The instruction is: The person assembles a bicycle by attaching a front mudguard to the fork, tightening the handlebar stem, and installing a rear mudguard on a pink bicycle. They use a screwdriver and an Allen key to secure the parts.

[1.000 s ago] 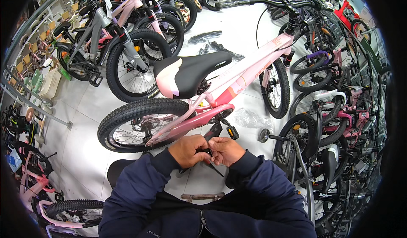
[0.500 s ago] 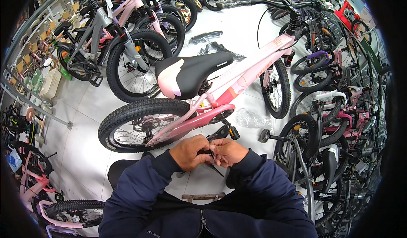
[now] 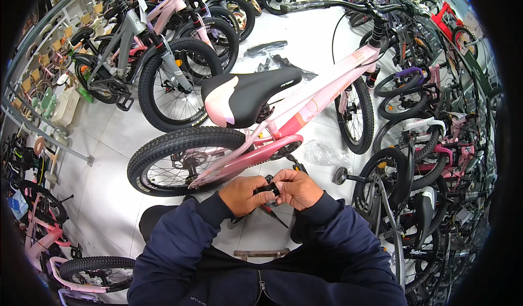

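In front of the pink bicycle point(image 3: 321, 96), my two hands meet over a small black part point(image 3: 271, 188), whose kind I cannot make out. My left hand point(image 3: 241, 196) is closed around its left side. The thumb and fingers of my right hand point(image 3: 297, 189) pinch its right side. Below the hands shows a thin dark shaft with a red end, like a screwdriver point(image 3: 278, 218); whether it is held or lies lower down is hidden. The bicycle's rear wheel point(image 3: 158, 167) and a pedal point(image 3: 298, 167) are just beyond my hands.
Rows of bicycles stand along the right point(image 3: 414, 142) and far left point(image 3: 163, 88). Clear plastic wrap point(image 3: 326, 153) and dark wrapped pieces point(image 3: 265, 49) lie on the white tiled floor point(image 3: 103, 197). A small wooden stool edge point(image 3: 261, 253) shows between my legs.
My right hand has lifted slightly and shifted right, its fingers opening a little from my left hand. More of the black part and the red end of the tool now shows.
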Demonstrator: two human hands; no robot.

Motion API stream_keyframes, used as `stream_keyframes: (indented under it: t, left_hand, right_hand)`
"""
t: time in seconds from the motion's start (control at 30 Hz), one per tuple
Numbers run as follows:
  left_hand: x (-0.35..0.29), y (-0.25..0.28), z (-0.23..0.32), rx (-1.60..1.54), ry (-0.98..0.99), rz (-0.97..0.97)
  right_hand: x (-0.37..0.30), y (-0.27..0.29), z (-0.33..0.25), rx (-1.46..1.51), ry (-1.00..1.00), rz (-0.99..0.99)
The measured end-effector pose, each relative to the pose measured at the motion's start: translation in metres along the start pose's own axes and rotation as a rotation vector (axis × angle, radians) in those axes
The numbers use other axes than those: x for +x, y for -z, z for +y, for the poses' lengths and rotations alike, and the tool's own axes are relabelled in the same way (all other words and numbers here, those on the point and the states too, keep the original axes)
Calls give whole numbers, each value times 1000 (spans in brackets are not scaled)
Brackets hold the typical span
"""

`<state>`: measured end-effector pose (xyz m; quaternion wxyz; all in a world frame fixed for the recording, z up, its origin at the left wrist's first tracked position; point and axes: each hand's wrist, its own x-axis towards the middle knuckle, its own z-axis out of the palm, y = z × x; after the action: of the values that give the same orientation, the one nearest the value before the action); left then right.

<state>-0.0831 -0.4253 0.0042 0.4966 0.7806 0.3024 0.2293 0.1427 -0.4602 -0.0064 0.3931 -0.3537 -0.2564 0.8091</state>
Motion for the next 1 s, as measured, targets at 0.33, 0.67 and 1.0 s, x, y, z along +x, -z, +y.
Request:
stream_keyframes:
  t: [0.33,0.67,1.0]
  left_hand:
    - [-1,-5,3,-117,-41,58]
    - [-3,-7,11,-207,-94,71]
    - [-3,-3,8,-105,-142,40]
  right_hand:
    - [-1,1,-3,69,-40,24]
    - [-7,-9,-5,96,-85,35]
    - [-4,-8,2,130,-67,28]
